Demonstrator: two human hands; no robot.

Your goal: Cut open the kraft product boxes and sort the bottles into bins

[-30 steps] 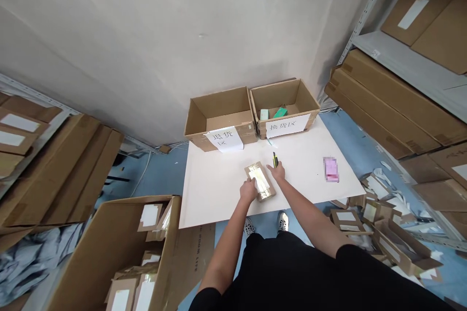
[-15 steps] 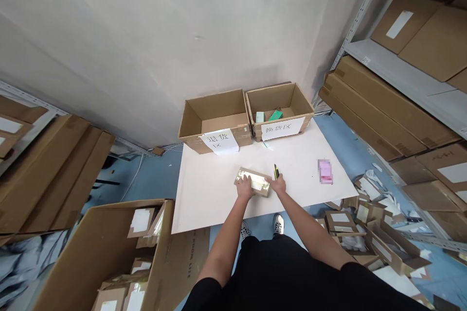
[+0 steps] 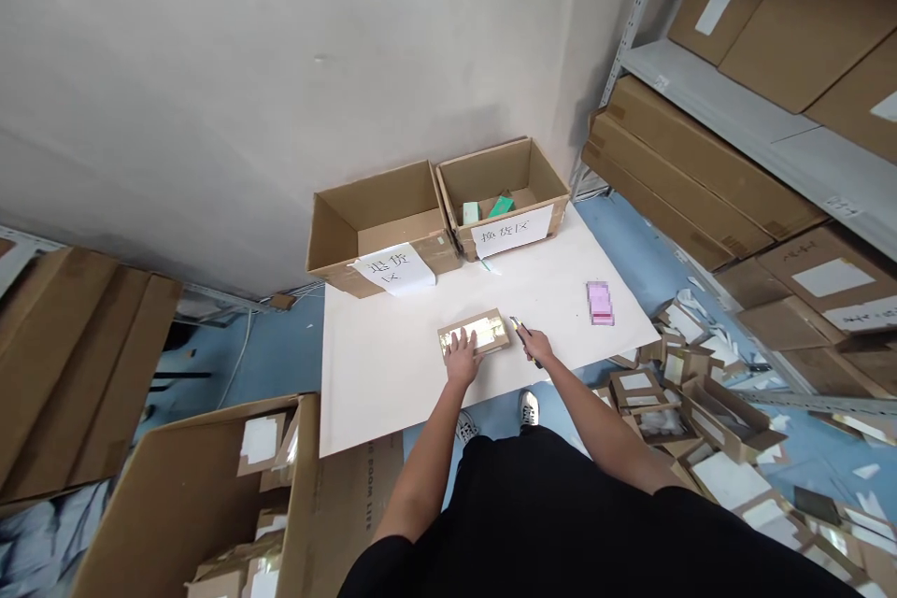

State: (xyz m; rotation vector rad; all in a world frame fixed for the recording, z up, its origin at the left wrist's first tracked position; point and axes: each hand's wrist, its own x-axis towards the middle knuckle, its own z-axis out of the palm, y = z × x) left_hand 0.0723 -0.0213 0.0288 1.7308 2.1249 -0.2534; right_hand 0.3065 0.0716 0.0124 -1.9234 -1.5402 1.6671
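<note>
A small cardboard parcel with shiny clear tape on top lies on the white table. My left hand rests on its left part, fingers spread. Just to the right of the parcel, my right hand is closed around a black and yellow utility knife. The knife's tip points up and left, close to the parcel's right end but apart from it.
Two open cartons with paper signs, a left one and a right one, stand at the table's back; small green boxes lie in the right one. A pink blurred item lies right. A large carton stands left; torn boxes litter the floor right.
The parcel has turned so its right end points farther away. My right hand has come off its right end, and the knife now tilts to the left. The view has shifted right.
</note>
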